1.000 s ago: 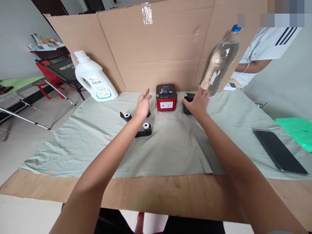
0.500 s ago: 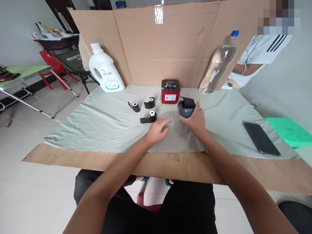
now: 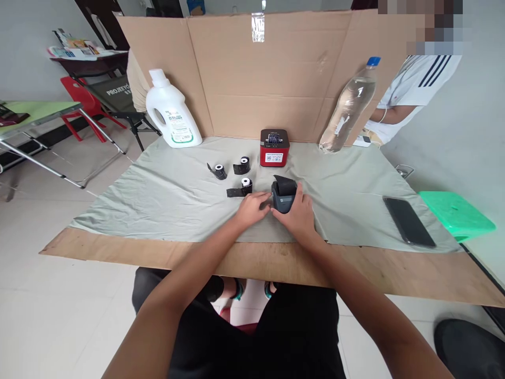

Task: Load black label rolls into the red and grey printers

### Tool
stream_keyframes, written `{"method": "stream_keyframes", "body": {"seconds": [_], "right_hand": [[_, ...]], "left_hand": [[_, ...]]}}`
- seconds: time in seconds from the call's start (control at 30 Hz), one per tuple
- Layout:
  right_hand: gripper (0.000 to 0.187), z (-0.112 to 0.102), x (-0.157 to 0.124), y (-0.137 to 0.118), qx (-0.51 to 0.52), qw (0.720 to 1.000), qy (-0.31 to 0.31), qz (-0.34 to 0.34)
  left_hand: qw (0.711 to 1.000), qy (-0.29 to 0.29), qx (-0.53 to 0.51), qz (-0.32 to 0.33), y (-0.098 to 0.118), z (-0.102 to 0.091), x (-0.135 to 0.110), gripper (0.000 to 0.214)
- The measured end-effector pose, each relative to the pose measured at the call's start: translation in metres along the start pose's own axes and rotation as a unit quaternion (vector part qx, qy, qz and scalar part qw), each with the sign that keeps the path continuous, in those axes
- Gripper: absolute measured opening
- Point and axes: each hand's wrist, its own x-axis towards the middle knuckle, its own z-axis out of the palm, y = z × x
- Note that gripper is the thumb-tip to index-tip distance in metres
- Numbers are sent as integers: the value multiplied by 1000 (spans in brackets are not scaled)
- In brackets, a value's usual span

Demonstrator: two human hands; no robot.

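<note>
My right hand (image 3: 296,217) is wrapped round the right side and near edge of a small dark portable printer (image 3: 284,203), which has a black strip sticking up from its top. Beside the printer's left side is my left hand (image 3: 253,209), fingers stretched toward it with nothing in them; whether the fingertips touch it I cannot tell. Just beyond the left hand stands a black roll with a white core (image 3: 246,183), its loose end trailing left. Two similar rolls, one farther back (image 3: 244,163) and one to the left (image 3: 220,170), also have loose ends.
Behind the printer stands a red and black box (image 3: 274,149). A white jug (image 3: 173,113) and a clear bottle (image 3: 349,108) lean against the cardboard screen (image 3: 268,73). A phone (image 3: 409,221) lies right on the grey cloth (image 3: 158,200). Another person's arm (image 3: 402,113) shows behind the screen.
My right hand has brought the printer left and nearer to me, away from the red box's side. My left hand has shifted slightly and is now next to the printer.
</note>
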Motion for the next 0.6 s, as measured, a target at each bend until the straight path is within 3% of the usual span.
{"method": "stream_keyframes", "body": {"seconds": [0.37, 0.6], "right_hand": [[120, 4, 1, 8, -12, 1000, 3, -10], [126, 4, 4, 10, -1, 1000, -13, -1]], "left_hand": [[995, -63, 83, -11, 8, 1, -4, 52], [997, -72, 29, -32, 9, 3, -3, 55]]}}
